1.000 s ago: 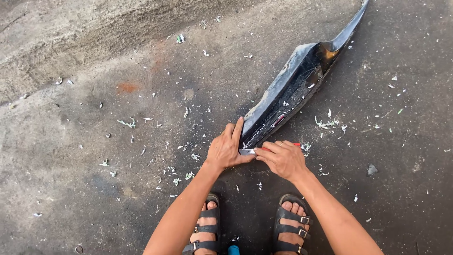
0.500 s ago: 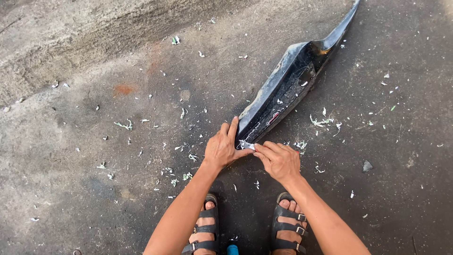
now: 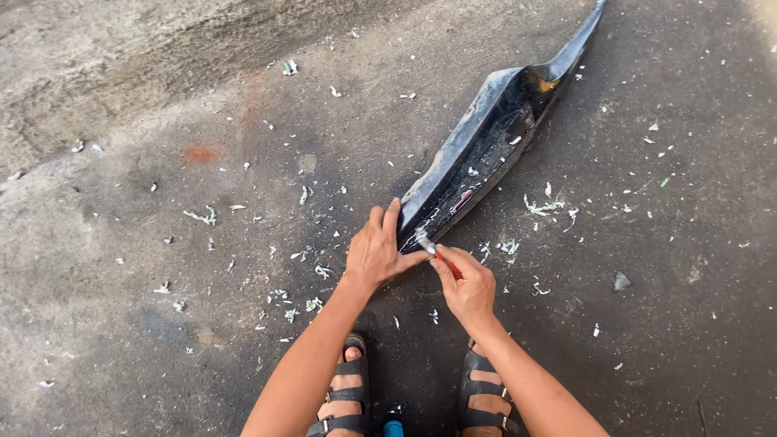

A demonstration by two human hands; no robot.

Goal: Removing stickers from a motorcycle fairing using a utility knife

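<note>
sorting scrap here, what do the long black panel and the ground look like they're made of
Long black panel: likely moulded plastic, semi-glossy and scuffed, judging by its thin curved shell and sheen. Ground: looks like rough, stained concrete or asphalt, matte and grainy, strewn with pale shavings.

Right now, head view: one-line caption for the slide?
Left hand steadies a long black plastic panel on concrete floor while right hand works a red-handled blade at its near end.
</note>
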